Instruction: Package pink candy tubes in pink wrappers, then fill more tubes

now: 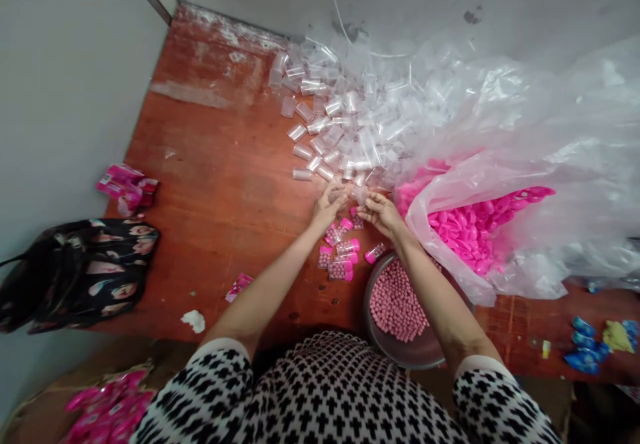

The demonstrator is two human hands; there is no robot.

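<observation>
My left hand [329, 207] is at the near edge of a heap of clear plastic tubes [330, 134], its fingers curled around what looks like one of them. Just beside it, my right hand [381, 213] pinches another clear plastic tube [359, 195] with its fingertips. Below my hands lie several small tubes [341, 269] filled with pink beads and closed with bright pink caps. A grey bowl [371, 327] full of pink beads [400, 301] stands under my right forearm, which hides part of it.
Pink plastic caps [463, 234] fill an open clear bag [530, 131] on the right. At left are a dark patterned bag [120, 264] and pink packets [127, 187]. Blue wrapped items [584, 347] lie at the far right of the reddish wooden table [210, 164]. A wall borders the back.
</observation>
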